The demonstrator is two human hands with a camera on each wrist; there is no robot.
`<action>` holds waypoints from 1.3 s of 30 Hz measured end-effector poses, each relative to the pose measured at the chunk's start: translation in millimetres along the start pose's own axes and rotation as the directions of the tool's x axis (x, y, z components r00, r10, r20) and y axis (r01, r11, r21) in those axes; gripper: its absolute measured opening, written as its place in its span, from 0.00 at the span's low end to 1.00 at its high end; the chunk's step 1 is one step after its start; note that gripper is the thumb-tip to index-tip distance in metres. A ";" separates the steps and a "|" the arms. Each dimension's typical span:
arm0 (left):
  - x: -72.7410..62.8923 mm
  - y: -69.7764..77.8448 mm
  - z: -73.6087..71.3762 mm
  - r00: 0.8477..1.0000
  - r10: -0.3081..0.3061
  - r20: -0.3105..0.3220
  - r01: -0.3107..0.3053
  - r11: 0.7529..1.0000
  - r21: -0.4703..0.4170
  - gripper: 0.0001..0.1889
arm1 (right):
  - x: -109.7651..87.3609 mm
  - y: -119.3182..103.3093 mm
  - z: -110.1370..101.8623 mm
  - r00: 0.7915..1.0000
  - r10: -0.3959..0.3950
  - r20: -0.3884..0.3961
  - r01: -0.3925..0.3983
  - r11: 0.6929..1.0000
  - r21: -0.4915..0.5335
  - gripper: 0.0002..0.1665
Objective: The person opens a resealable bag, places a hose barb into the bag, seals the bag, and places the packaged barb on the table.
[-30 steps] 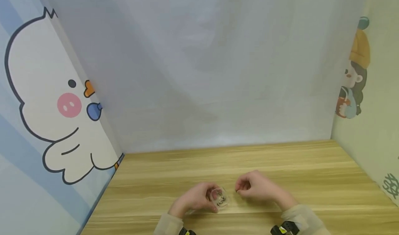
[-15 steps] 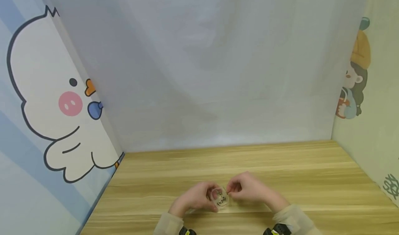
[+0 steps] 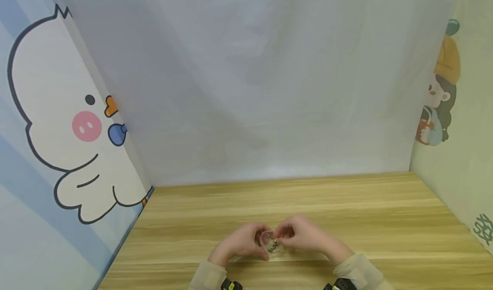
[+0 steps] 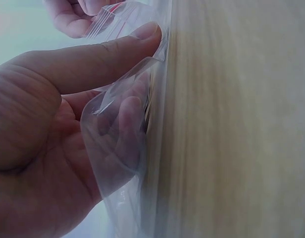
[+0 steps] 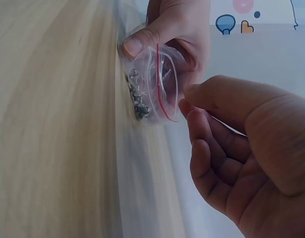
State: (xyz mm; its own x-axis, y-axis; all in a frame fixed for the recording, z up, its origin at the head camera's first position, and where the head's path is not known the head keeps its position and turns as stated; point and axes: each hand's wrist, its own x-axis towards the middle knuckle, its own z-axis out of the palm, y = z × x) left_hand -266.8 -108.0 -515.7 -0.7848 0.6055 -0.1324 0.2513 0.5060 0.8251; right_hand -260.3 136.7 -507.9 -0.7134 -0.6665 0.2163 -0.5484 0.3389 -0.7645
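Observation:
My left hand (image 3: pixel 246 241) grips a clear zip bag (image 5: pixel 157 94) with a red seal line, its thumb on one side and its fingers behind the film. Several small shiny metal screws (image 5: pixel 137 96) lie together in the bag. At the bag's open mouth, my right hand (image 3: pixel 300 235) has thumb and forefinger pinched together, on a tiny metal screw that the fingertips now mostly hide. The left wrist view shows the bag (image 4: pixel 118 144) stretched over the left fingers (image 4: pixel 130 119), with part of the right hand (image 4: pixel 73 15) beyond it.
A wood-grain table (image 3: pixel 185 213) lies under both hands. A pale cloth (image 3: pixel 246 89) hangs behind it. Printed panels stand on the left (image 3: pixel 46 89) and right (image 3: pixel 454 174). Dark wrist devices (image 3: pixel 231 284) sit below the sleeves.
My right hand has moved left with the pinched screw, from beside the bag to its mouth. The left hand stays nearly in place, still holding the bag.

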 end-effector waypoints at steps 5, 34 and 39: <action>0.4 0.6 -0.7 1.000 0.000 0.002 -0.001 1.000 0.006 0.29 | 0.3 0.8 -2.4 1.000 -0.004 -0.005 0.004 1.000 -0.002 0.06; -1.2 0.2 1.6 1.000 0.012 -0.024 -0.011 0.999 0.039 0.30 | -17.3 14.8 -24.7 0.994 0.099 -0.047 -0.101 0.994 -0.042 0.06; -1.8 1.6 0.8 1.000 0.011 -0.021 -0.011 0.999 0.031 0.29 | -25.7 21.9 -32.0 0.990 0.129 -0.058 -0.132 0.990 -0.048 0.07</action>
State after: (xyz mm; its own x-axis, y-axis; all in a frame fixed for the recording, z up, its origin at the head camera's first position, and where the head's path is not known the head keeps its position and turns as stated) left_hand -264.5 -107.8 -514.6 -0.7935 0.5982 -0.1117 0.2769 0.5184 0.8090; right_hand -268.0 182.5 -510.8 -0.8024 -0.5774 0.1509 -0.4698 0.4551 -0.7565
